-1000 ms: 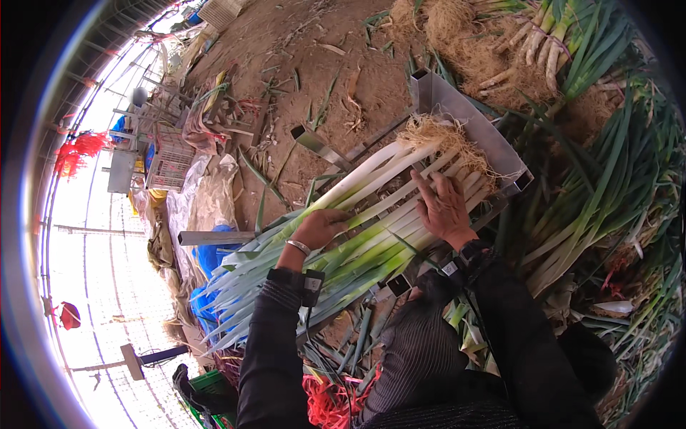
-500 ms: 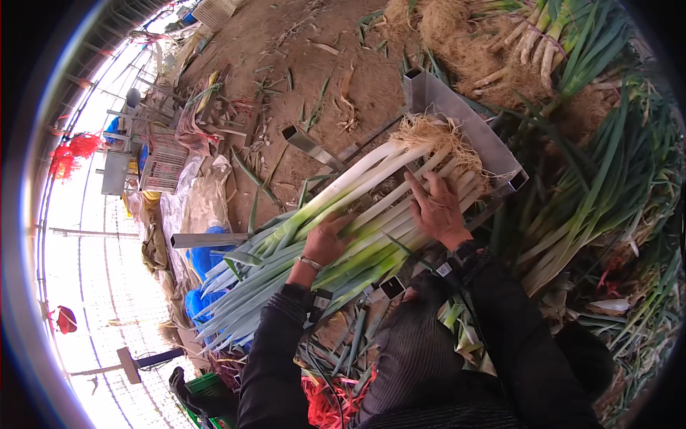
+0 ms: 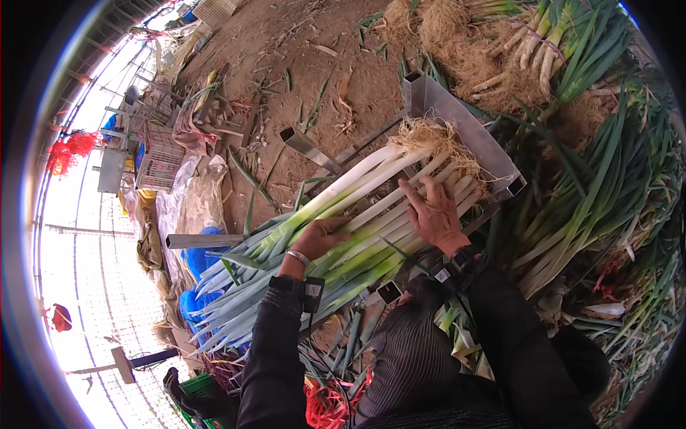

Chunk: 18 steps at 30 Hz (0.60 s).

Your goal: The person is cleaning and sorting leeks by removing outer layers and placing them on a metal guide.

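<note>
A row of green onions (image 3: 361, 193) with long white stalks lies slantwise in a metal frame, roots toward the far right and green leaves toward the near left. My left hand (image 3: 316, 240) rests on the stalks where white turns to green, thumb and fingers apart, fingertips partly hidden. My right hand (image 3: 434, 213) lies over the white parts near the roots (image 3: 432, 136), its fingers spread and touching the stalks. The frame's metal end plate (image 3: 464, 118) stands just beyond the root ends.
Heaps of loose green onions (image 3: 586, 207) lie to the right, with tied, rooty bunches (image 3: 539, 53) at the far right. Square metal bars (image 3: 309, 149) stick out from the frame. Red plastic strips (image 3: 329, 404) lie near my legs. A crate (image 3: 158, 166) stands at the left by the mesh wall.
My left hand has shifted slightly left along the stalks. The right hand stays over the white ends, its fingers slightly moved. The whole view has shifted a little.
</note>
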Tool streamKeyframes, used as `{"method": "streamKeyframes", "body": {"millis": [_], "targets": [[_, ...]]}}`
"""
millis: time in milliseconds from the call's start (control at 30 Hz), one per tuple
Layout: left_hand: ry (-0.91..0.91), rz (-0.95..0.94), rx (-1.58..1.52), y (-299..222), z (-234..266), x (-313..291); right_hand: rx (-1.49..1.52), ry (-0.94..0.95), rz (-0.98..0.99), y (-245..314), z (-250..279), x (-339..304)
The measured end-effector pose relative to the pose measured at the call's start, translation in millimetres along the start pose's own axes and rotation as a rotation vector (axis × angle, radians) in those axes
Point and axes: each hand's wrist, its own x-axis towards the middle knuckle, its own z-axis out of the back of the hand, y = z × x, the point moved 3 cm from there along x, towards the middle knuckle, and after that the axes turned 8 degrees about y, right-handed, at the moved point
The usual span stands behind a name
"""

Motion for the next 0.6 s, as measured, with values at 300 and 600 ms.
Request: {"method": "streamKeyframes", "body": {"millis": [300, 600], "targets": [[-0.057, 0.103, 0.283, 7.4, -10.4, 8.5, -0.111, 0.039, 0.019, 5.3, 4.3, 12.6], [-0.008, 0.132, 0.434, 7.0, -13.0, 5.4, -0.019, 0.312, 0.113, 0.9, -18.2, 21.0]]}}
